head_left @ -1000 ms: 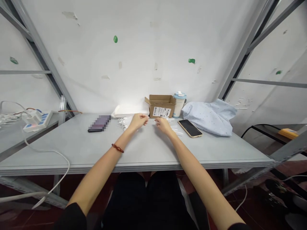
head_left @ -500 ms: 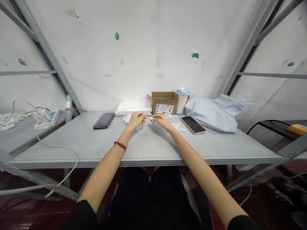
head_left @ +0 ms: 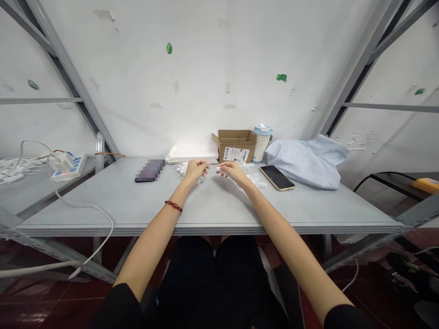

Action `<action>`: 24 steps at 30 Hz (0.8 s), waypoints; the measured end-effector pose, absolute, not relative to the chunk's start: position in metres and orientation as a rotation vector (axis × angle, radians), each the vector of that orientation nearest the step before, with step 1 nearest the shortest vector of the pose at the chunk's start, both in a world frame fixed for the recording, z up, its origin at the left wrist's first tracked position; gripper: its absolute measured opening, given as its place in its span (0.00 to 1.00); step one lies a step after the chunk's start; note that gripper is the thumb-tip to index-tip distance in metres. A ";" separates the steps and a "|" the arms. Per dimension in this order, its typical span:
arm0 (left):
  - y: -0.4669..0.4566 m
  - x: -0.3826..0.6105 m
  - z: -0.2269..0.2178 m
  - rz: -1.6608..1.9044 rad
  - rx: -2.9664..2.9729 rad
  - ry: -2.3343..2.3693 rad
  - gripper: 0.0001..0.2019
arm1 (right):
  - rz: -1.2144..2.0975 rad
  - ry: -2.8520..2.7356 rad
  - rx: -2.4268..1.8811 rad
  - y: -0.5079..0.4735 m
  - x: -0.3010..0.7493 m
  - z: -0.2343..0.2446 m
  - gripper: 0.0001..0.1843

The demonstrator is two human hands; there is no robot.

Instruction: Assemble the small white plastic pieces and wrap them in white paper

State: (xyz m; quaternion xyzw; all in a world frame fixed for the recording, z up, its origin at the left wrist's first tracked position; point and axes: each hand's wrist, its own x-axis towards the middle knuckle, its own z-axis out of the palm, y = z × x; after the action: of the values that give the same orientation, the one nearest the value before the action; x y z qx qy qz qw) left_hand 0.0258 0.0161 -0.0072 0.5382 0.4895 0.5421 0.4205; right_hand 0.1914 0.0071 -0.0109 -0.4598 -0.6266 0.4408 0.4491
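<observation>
Over the middle of the table my left hand (head_left: 196,170) is closed in a pinch, its fingertips pointing right. What it grips is too small to name; a thin light strand seems to show at its fingertips. Facing it across a narrow gap, my right hand (head_left: 233,172) is closed on a small white piece (head_left: 218,169), whose kind I cannot make out. Beside and partly behind my left hand lies a bundle of white cords (head_left: 180,170). Several small clear plastic pieces (head_left: 260,184) lie to the right, partly hidden by my right hand.
Behind the hands stand a white tray-like stack (head_left: 188,155), an open cardboard box (head_left: 236,145) and a lidded cup (head_left: 261,145). A phone (head_left: 277,177) and light blue cloth (head_left: 305,160) lie right. A dark phone-like object (head_left: 150,171) and power strip (head_left: 70,168) are left.
Both hands stay close together at nearly the same spot. The white piece at my right fingertips shows a little more. The whole view has shifted slightly.
</observation>
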 end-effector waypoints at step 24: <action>0.012 0.026 -0.007 1.242 1.375 1.174 0.06 | 1.095 -1.549 -1.114 0.008 0.193 -0.012 0.09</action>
State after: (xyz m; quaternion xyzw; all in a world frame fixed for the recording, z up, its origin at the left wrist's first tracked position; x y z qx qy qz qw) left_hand 0.0258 0.0123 -0.0072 0.5576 0.4763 0.5038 0.4565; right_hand 0.1929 0.0082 -0.0118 -0.4512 -0.6277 0.4435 0.4536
